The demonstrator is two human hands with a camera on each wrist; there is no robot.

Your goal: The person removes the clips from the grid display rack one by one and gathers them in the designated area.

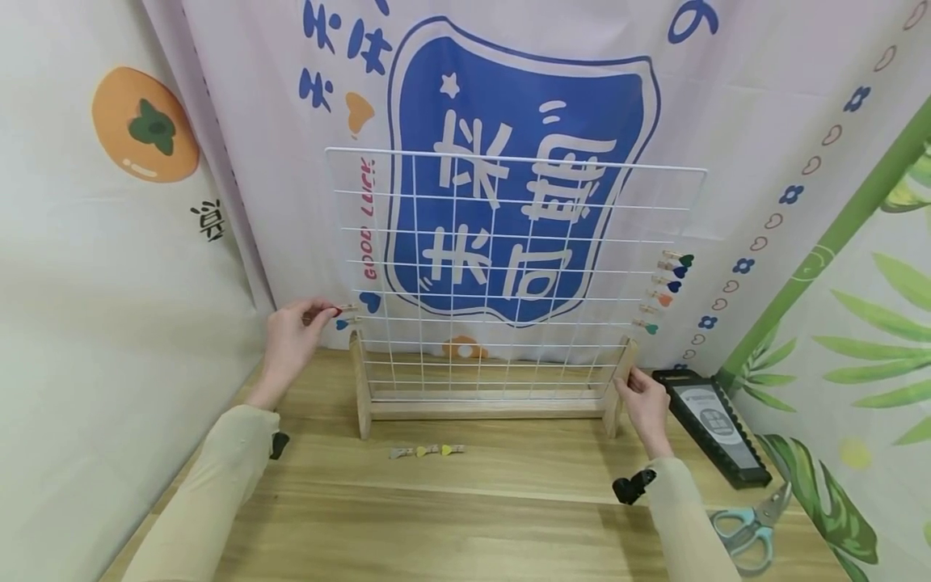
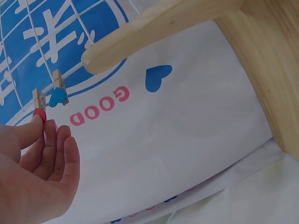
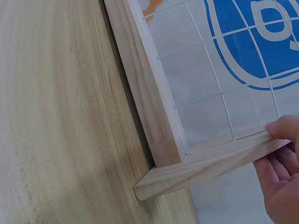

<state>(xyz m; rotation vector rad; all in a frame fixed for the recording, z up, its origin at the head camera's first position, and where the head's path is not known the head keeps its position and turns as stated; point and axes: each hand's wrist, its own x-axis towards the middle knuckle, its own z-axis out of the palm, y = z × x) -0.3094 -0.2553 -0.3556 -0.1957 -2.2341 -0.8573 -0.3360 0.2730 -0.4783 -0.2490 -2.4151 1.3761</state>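
Observation:
My left hand (image 1: 291, 335) pinches a small wooden clothespin with a red heart (image 2: 39, 114) at the left edge of a white wire grid (image 1: 516, 159). Beside it, a clothespin with a blue heart (image 2: 58, 96) is clipped to the same edge. The grid stands upright in a wooden stand (image 1: 487, 411). Thumb on one side and fingers on the other, my right hand (image 1: 646, 404) grips the stand's right post (image 3: 210, 168). Several clothespins with green, dark blue and orange hearts (image 1: 663, 300) line the grid's right edge.
Three clothespins (image 1: 429, 450) lie in a row on the wooden table (image 1: 451, 517) before the stand. To the right are a black case with a label (image 1: 716, 428) and scissors with blue handles (image 1: 735, 525). Printed cloth (image 1: 291, 202) hangs behind the grid.

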